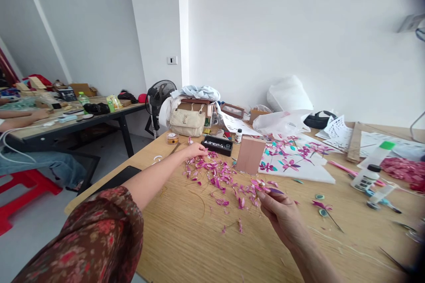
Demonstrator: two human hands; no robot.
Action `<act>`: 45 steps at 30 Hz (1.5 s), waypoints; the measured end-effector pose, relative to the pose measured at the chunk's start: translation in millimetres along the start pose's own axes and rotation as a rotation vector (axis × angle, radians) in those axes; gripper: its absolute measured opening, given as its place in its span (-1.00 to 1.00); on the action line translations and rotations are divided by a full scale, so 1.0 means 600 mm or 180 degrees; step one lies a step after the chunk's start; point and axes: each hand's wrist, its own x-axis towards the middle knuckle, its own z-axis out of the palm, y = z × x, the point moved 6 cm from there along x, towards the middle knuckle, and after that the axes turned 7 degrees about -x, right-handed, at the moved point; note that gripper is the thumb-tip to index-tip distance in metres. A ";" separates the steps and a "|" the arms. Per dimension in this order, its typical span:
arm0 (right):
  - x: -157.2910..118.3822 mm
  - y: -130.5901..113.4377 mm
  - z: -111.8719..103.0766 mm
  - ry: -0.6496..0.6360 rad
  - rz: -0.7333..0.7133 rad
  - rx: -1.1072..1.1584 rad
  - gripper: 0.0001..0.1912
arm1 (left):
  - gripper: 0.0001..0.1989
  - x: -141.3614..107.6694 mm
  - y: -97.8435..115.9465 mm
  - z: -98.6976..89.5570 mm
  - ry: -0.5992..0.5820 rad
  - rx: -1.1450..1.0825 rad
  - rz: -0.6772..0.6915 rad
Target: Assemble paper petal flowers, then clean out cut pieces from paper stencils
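My left hand reaches to the far end of a scatter of pink petals, its fingers pinched together at the pile; what is between them is too small to make out. Nearer to me, my right hand pinches a pink and purple flower with a pale centre. A wooden block stands upright behind that flower. Beyond my left hand lies a black tray with small pale pieces in it. Finished-looking pink and teal flowers rest on a white sheet.
Glue bottles, a small white bottle and a round tub stand on the wooden table. A beige bag sits at the back. Another person's arm rests on a table at far left.
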 end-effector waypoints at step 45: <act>-0.001 0.001 -0.005 0.0136 0.0034 -0.0009 -0.61 | -0.95 0.093 0.004 0.082 -0.0570 0.2642 0.0499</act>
